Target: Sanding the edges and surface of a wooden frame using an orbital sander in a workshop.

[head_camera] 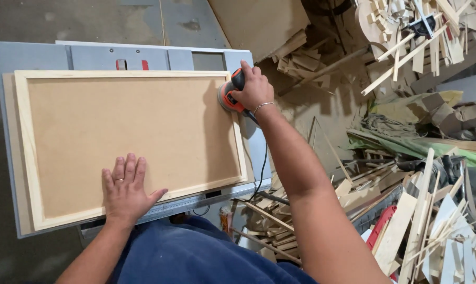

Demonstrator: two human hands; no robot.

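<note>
A brown fibreboard panel with a pale wood frame (122, 131) lies flat on a grey saw table (49, 52). My left hand (125, 189) rests palm down, fingers spread, on the panel's near edge. My right hand (254, 88) grips an orange and black electric sander (228, 95), pressed on the frame's far right corner. The sander's black cord runs down past the table's right edge.
Piles of wood offcuts and strips (406, 221) crowd the floor to the right, and more scraps (416, 37) sit at the upper right. A large board (259, 21) leans beyond the table. Bare concrete floor (17, 21) lies to the left.
</note>
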